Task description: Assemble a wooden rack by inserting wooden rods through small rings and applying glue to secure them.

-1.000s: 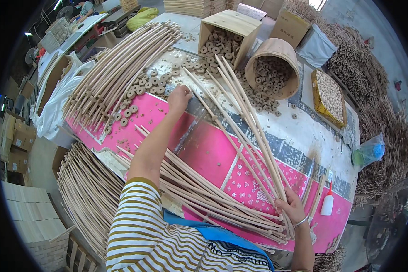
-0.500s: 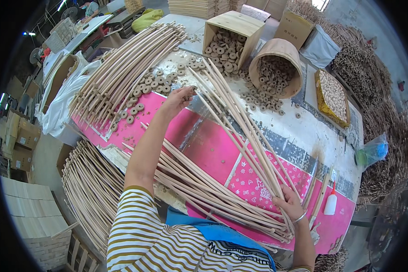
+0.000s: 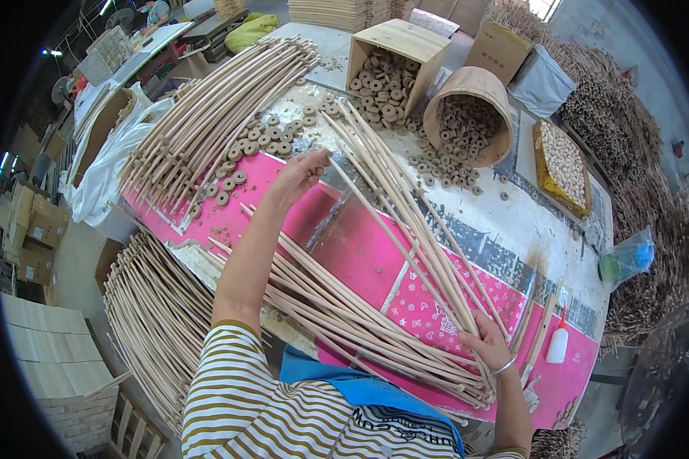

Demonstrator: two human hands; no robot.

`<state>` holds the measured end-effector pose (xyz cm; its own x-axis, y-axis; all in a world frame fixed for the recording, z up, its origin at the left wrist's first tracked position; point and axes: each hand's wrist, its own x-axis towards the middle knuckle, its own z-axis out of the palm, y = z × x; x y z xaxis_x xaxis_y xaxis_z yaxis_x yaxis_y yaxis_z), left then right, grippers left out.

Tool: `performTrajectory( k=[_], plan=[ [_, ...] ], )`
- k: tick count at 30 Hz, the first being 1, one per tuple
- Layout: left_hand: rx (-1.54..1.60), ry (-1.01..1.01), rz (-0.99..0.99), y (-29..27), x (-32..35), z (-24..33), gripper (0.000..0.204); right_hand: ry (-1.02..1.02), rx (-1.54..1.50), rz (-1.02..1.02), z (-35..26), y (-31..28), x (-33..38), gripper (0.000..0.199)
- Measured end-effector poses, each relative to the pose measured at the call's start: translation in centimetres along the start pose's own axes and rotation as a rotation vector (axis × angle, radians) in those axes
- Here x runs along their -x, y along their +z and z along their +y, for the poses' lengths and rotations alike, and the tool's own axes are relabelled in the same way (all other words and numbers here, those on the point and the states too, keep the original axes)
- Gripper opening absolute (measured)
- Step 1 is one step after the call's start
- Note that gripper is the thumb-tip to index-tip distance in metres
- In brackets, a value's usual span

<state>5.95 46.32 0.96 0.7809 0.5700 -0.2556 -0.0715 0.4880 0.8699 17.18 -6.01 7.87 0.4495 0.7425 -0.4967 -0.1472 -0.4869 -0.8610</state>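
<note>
My right hand [image 3: 488, 342], a bracelet on its wrist, is closed around the lower end of a bundle of long, thin wooden sticks [image 3: 429, 233]. The sticks fan out away from me over the table. My left hand [image 3: 302, 174] is closed, its fingertips pinching the far end of one stick at the bundle's left side. Whether a small piece sits between those fingertips is too small to tell. More loose sticks [image 3: 344, 294] lie along the near edge, below my left forearm. Several small brown wooden rings [image 3: 264, 140] are scattered beyond my left hand.
A square wooden box [image 3: 417, 46] and a round wooden tub [image 3: 488, 82] lie tipped, spilling rings. Sticks with rings on them [image 3: 207, 115] are piled at left. A yellow tray of small pale pieces [image 3: 563, 164] and a white glue bottle [image 3: 558, 344] are at right.
My left hand has shifted very slightly, and its fingers have turned at the stick's end. A dark bit seen at its fingertips no longer shows. My right hand keeps its hold.
</note>
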Motion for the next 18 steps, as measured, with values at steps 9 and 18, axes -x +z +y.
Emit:
performTrajectory(
  k=[9, 18],
  plan=[
    [-0.16, -0.053, -0.103, 8.5, 3.3, -3.0, 0.025, -0.349, 0.273, 0.187, -6.0, 3.2, -8.4, 0.031],
    [0.033, 0.01, 0.164, -0.2, 1.7, -2.1, 0.031, -0.428, 0.419, 0.293, -4.9, 1.0, -8.6, 0.017]
  ],
)
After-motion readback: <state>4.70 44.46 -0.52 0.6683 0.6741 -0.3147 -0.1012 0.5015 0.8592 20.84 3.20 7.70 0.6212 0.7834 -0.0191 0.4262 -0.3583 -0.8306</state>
